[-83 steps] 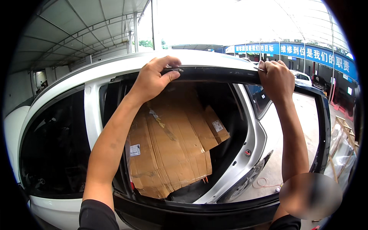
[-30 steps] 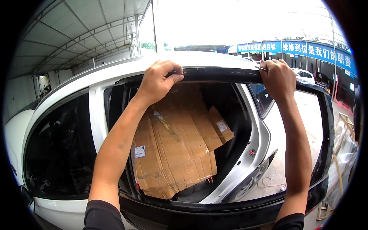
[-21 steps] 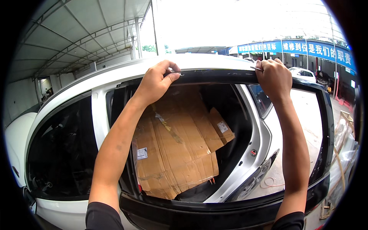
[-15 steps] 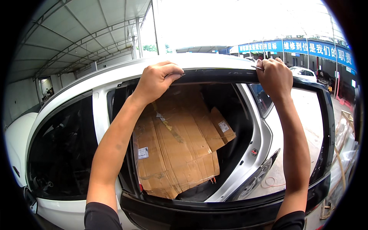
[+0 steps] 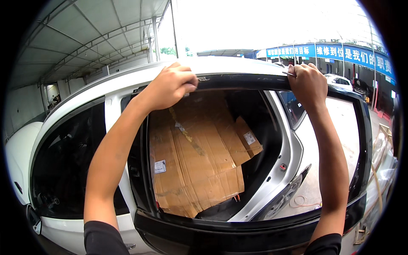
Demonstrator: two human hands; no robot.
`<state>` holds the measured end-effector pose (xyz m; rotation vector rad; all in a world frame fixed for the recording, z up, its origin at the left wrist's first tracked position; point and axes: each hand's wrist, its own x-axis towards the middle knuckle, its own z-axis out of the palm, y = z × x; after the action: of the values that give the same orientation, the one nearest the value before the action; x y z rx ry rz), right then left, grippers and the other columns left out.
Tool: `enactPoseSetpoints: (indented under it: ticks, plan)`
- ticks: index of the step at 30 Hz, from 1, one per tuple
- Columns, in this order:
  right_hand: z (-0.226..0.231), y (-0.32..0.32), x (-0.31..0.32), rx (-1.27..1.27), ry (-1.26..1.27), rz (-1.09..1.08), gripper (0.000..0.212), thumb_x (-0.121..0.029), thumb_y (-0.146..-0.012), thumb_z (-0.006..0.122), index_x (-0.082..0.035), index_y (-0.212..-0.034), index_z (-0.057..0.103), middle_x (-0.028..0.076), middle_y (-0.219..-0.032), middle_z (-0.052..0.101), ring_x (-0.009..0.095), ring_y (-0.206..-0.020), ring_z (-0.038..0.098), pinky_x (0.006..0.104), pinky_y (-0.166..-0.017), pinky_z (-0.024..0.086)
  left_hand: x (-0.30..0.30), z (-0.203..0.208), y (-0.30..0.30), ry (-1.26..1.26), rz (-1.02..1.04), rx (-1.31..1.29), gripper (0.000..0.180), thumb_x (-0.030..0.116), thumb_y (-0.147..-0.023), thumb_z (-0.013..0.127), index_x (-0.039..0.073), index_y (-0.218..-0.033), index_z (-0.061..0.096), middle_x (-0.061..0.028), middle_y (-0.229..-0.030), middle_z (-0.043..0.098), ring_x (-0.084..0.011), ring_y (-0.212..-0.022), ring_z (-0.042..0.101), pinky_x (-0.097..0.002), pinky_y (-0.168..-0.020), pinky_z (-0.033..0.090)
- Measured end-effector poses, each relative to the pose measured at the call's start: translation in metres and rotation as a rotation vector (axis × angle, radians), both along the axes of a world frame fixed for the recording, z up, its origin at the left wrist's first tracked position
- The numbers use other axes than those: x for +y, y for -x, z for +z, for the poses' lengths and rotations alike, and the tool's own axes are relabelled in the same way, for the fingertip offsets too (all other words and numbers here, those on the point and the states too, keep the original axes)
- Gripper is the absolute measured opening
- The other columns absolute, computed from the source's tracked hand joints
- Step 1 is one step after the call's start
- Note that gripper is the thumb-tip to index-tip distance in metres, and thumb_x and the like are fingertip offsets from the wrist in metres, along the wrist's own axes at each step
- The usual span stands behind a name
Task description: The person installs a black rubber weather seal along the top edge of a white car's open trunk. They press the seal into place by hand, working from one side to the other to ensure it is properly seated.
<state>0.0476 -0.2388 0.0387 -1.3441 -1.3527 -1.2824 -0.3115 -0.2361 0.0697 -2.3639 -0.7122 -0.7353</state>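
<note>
The rail [image 5: 244,82], the black top edge of an open car door [image 5: 255,239], runs across the view just below the white roof [image 5: 225,65], with scuffs and a small pale mark along it near the left hand [image 5: 172,85]. That hand is at the rail's left part, its fingers curled and the gap between thumb and forefinger narrow; the fingertips are blurred, so I cannot tell whether they pinch anything. The right hand [image 5: 309,86] is at the rail's right part, closed in a fist on a thin rod [image 5: 287,73], whose bare end juts out leftward above the rail. Through the door's frame, below and between the hands, flattened cardboard [image 5: 199,157] leans inside the car, bearing a pale label [image 5: 160,166] on its left and another on its right flap. Right of it are the silvery door sill and part of a wheel [image 5: 285,196], with a thin hose [image 5: 299,200] on the ground beyond. Farther off to the right stand a white car [image 5: 338,80], a blue banner [image 5: 340,52] above it, and clear plastic [image 5: 386,163] among wooden bars.
</note>
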Motion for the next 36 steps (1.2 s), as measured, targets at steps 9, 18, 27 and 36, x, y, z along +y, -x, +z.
enactPoseSetpoints:
  ticks: [9, 18, 27, 36]
  plan:
    - [0.000, 0.005, 0.001, 0.009, 0.011, 0.023, 0.034, -0.024, -0.095, 0.051, -0.007, -0.074, 0.072, 0.009, -0.083, 0.073, 0.025, -0.085, 0.071, 0.0381, -0.085, 0.056, -0.030, -0.084, -0.013, 0.150, -0.130, 0.064, 0.013, 0.019, -0.083, 0.056, 0.007, -0.082, 0.062, -0.0119, -0.076, 0.061, -0.0326, -0.073, 0.058, -0.0438, -0.071, 0.048]
    - [-0.001, 0.003, 0.001, 0.007, 0.007, 0.104, 0.026, -0.025, -0.092, 0.057, -0.005, -0.082, 0.070, 0.010, -0.087, 0.070, 0.029, -0.085, 0.065, 0.0401, -0.075, 0.052, -0.037, -0.309, -0.138, 0.277, -0.262, 0.123, 0.024, 0.024, -0.077, 0.062, 0.008, -0.060, 0.057, -0.0084, -0.056, 0.058, -0.0288, -0.055, 0.060, -0.0391, -0.053, 0.043]
    - [0.000, 0.000, 0.005, 0.016, 0.031, 0.064, 0.039, -0.033, -0.099, 0.048, -0.003, -0.078, 0.062, 0.014, -0.083, 0.065, 0.033, -0.083, 0.064, 0.0436, -0.072, 0.051, -0.019, -0.317, -0.206, 0.574, -0.237, 0.120, 0.056, 0.009, -0.080, 0.055, 0.009, -0.136, 0.049, -0.0159, -0.070, 0.063, -0.0359, -0.068, 0.065, -0.0443, -0.060, 0.051]
    - [-0.004, -0.008, 0.015, 0.007, -0.006, 0.052, 0.039, -0.032, -0.099, 0.049, -0.003, -0.078, 0.064, 0.014, -0.085, 0.067, 0.033, -0.082, 0.065, 0.0415, -0.070, 0.051, 0.010, -0.045, -0.019, -0.525, -0.103, -0.542, 0.028, 0.022, -0.084, 0.062, 0.000, -0.098, 0.069, -0.0156, -0.088, 0.070, -0.0332, -0.084, 0.065, -0.0430, -0.084, 0.050]
